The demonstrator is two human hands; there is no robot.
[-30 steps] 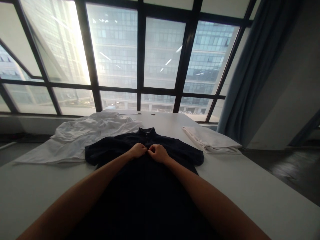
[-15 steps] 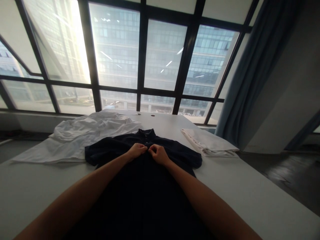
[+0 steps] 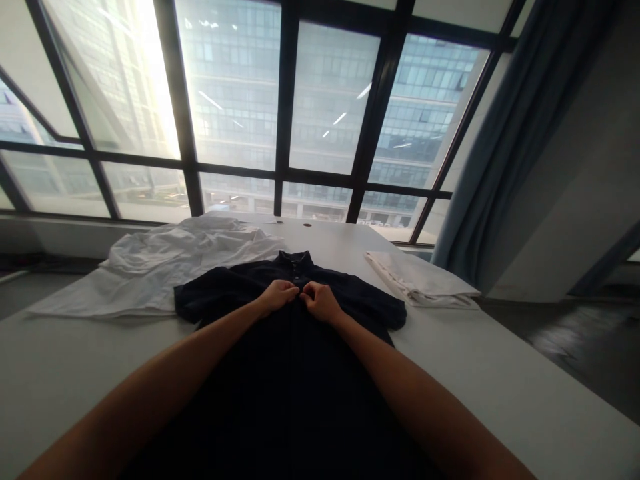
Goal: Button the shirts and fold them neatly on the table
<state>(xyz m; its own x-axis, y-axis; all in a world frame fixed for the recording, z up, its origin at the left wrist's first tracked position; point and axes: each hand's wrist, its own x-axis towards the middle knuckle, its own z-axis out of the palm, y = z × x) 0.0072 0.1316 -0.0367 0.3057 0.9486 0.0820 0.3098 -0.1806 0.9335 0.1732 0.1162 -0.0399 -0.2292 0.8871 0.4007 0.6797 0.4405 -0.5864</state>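
Observation:
A dark navy short-sleeved shirt [image 3: 345,277] lies spread face up on the white table, its collar toward the window. My left hand [image 3: 279,295] pinches the front placket a little below the collar. Close beside it, my right hand [image 3: 320,301] pinches the same strip, fingertips nearly meeting the left ones. Small buttons show between the collar and my hands. Whatever sits right between my fingertips is too small to make out. The lower part of the shirt runs into deep shadow between my forearms.
Rumpled white cloth [image 3: 150,267] spreads over the table's left side, touching the navy sleeve. A folded white cloth [image 3: 423,280] lies at the right. The white table [image 3: 500,380] reaches toward large windows [image 3: 330,100]. A blue curtain [image 3: 493,167] hangs at the right.
The view has shifted slightly, so the scene sits a bit differently in frame. My hands stay at the shirt's placket, with the fingertips a little closer together.

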